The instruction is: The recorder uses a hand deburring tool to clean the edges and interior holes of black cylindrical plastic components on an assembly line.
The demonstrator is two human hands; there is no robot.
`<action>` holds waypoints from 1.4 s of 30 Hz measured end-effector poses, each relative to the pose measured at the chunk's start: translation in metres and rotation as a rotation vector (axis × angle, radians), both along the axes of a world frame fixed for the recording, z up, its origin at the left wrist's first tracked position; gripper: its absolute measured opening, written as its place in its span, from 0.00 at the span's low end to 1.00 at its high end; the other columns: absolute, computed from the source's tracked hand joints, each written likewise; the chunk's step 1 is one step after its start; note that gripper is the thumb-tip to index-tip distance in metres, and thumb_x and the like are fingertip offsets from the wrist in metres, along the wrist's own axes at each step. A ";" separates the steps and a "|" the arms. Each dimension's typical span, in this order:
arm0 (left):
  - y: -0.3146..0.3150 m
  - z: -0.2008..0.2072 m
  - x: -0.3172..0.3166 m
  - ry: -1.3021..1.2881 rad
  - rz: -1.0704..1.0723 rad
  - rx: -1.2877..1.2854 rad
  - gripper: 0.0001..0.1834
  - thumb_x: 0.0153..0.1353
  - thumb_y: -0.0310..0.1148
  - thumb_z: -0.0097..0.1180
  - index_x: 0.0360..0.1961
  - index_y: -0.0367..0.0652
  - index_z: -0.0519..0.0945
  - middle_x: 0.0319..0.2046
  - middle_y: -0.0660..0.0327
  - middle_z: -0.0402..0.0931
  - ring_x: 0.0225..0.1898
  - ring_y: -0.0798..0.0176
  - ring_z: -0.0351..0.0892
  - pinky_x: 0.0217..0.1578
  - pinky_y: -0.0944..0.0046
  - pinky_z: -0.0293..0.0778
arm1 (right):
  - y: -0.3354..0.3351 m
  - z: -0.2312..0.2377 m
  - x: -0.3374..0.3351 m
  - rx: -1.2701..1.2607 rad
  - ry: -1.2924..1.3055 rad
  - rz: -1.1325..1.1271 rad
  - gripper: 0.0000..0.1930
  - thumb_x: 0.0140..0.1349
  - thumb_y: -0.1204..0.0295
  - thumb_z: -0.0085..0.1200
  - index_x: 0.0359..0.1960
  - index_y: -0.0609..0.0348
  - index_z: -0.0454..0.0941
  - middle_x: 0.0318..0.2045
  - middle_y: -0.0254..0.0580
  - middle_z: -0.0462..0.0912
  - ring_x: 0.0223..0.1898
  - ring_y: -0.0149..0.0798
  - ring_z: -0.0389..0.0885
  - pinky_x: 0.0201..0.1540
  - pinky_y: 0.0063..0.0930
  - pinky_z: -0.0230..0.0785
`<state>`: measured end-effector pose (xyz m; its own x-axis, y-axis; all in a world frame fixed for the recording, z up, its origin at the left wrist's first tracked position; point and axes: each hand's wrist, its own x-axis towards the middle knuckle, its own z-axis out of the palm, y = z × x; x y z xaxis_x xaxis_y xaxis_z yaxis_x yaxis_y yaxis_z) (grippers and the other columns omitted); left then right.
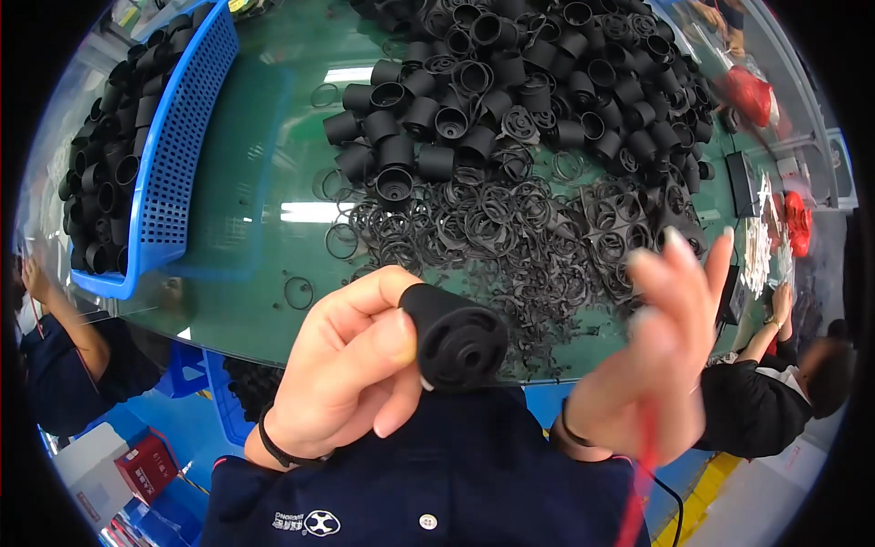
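Observation:
My left hand (351, 369) is closed round a black plastic cylinder (463, 345), thumb on its near side. The cylinder lies tilted, its recessed end with a small central hole turned up toward me. Apart from it on the right, my raised right hand (652, 351) is blurred by motion, its fingers spread. A smeared red strip, perhaps a cord (645, 465), runs down in front of that palm; I cannot tell whether the hand touches it. Beyond both hands lies a heap of thin black rings and small plastic scraps (510, 237).
Many similar black cylinders (547, 82) are piled at the back of the green table (264, 246). A blue perforated basket (178, 155) of cylinders stands at left. Co-workers' arms show at the left (73, 324) and right (770, 324). Red items (797, 223) lie at right.

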<state>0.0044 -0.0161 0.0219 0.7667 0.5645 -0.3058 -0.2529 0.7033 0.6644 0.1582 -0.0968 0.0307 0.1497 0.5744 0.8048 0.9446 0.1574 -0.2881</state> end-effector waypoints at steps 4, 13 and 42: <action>0.003 -0.001 -0.004 -0.046 0.022 0.024 0.23 0.59 0.47 0.42 0.27 0.33 0.61 0.22 0.54 0.67 0.02 0.78 0.53 0.00 0.80 0.48 | 0.000 -0.022 0.011 -0.350 0.306 -0.048 0.12 0.43 0.76 0.59 0.32 0.50 0.77 0.44 0.44 0.74 0.50 0.53 0.68 0.57 0.50 0.50; 0.004 -0.007 -0.003 0.027 0.026 0.119 0.26 0.57 0.52 0.44 0.33 0.35 0.62 0.24 0.56 0.68 0.10 0.77 0.61 0.03 0.80 0.55 | -0.007 0.005 0.012 -0.404 0.246 0.528 0.12 0.60 0.59 0.40 0.29 0.53 0.67 0.43 0.59 0.72 0.52 0.68 0.60 0.55 0.60 0.48; 0.000 -0.009 -0.004 -0.097 -0.078 -0.103 0.22 0.61 0.51 0.33 0.34 0.38 0.61 0.27 0.47 0.67 0.07 0.74 0.59 0.03 0.78 0.56 | 0.001 -0.012 0.005 -0.166 0.331 -0.026 0.10 0.59 0.70 0.41 0.36 0.55 0.76 0.35 0.56 0.77 0.45 0.51 0.72 0.51 0.35 0.61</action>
<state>0.0006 -0.0165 0.0127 0.8359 0.4715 -0.2810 -0.2545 0.7866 0.5625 0.1632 -0.0962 0.0186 0.4027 0.6856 0.6065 0.7991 0.0600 -0.5983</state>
